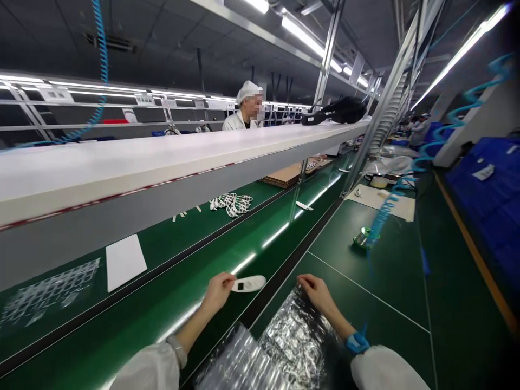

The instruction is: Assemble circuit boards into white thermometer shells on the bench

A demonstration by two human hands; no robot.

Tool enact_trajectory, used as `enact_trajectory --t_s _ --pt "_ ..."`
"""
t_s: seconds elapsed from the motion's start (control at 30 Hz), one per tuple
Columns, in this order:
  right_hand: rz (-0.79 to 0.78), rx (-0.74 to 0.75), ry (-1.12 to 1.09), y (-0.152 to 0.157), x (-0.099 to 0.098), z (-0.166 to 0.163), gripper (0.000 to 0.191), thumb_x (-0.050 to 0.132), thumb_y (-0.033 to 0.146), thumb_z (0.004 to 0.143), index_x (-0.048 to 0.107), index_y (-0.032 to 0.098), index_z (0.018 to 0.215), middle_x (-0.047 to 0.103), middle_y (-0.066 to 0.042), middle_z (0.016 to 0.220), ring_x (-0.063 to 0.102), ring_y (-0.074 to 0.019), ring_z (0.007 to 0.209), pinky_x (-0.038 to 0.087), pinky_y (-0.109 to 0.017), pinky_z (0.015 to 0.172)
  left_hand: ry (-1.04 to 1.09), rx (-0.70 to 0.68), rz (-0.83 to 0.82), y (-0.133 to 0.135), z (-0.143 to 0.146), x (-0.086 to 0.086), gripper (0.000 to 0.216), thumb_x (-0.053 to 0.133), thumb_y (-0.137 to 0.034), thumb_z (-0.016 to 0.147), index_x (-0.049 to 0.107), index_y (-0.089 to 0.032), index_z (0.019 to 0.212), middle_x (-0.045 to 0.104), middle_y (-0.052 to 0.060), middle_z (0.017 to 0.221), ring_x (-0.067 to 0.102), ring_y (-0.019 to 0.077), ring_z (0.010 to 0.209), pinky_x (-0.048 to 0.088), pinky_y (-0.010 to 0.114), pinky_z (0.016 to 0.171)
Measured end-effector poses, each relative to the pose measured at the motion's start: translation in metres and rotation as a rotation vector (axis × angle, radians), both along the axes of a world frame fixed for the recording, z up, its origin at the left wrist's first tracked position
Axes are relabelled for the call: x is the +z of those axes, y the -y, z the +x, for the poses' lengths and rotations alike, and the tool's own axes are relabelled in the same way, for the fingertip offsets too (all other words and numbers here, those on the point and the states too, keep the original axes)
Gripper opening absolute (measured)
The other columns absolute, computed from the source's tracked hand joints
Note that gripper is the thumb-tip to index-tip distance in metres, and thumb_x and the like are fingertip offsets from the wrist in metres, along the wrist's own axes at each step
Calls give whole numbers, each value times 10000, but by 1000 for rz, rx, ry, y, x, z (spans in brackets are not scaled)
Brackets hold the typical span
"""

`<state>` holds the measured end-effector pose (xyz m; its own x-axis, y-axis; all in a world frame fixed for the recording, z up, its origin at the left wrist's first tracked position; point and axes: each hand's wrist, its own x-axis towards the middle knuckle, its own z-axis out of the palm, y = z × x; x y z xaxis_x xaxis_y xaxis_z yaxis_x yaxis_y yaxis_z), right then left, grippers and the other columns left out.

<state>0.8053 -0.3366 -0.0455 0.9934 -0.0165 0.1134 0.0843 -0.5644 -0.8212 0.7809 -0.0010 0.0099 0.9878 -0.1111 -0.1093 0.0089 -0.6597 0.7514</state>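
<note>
My left hand point(219, 290) pinches one end of a white, elongated plastic device point(254, 284) with a small dark square window. It holds this above the green conveyor belt point(179, 295). Fingers of my right hand point(316, 292) are closed at the upper corner of a crinkled, shiny clear plastic sheet point(294, 336), which lies in front of me. Their tips are partly hidden. Beside it, nearer my left arm, lies ribbed clear plastic point(244, 363). My right wrist wears a blue band point(357, 342).
A white shelf point(182, 151) runs above the belt's far side. Further along the belt lies another white piece point(304, 206). White looped parts point(231, 203) and a white sheet point(125, 262) lie beyond. A green spool point(363, 238) sits at right under a coiled blue hose point(384, 211). A co-worker point(246, 108) is behind the shelf.
</note>
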Motion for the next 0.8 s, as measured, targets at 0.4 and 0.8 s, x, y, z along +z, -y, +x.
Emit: enact_trajectory --t_s 0.4,0.8 --pt "32 -26 106 34 -7 62 329 468 427 865 680 179 898 674 -108 961 628 -246 820 499 -365 725 -33 -274 134 55 75 4 277 581 -432 821 716 -194 867 667 27 872 614 136 763 485 246 729" --pt "-133 -44 134 35 -9 55 207 452 341 939 614 229 1003 591 -87 1094 561 -243 1037 471 -403 890 144 192 554 47 350 -9 793 536 -613 772 300 -202 1408 232 163 1525 242 399 1369 291 608 1052"
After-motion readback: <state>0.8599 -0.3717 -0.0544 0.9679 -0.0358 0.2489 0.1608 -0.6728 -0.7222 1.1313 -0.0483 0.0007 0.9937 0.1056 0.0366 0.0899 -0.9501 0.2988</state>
